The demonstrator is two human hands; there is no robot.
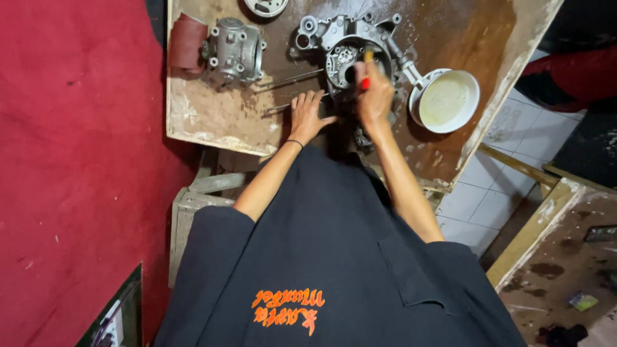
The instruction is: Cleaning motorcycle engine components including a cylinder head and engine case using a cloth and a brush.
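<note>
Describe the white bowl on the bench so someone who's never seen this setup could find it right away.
Start at the stained wooden bench top against the red wall. Go to its right edge, past the grey engine casing that the right hand is working on with a red-handled tool. The white bowl sits there: the only round white thing, with pale residue inside, among grey metal parts.

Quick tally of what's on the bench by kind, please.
Grey metal engine castings: 3
Thin metal rods: 2
White bowl: 1
Red-handled tool in right hand: 1
Total: 7
</note>
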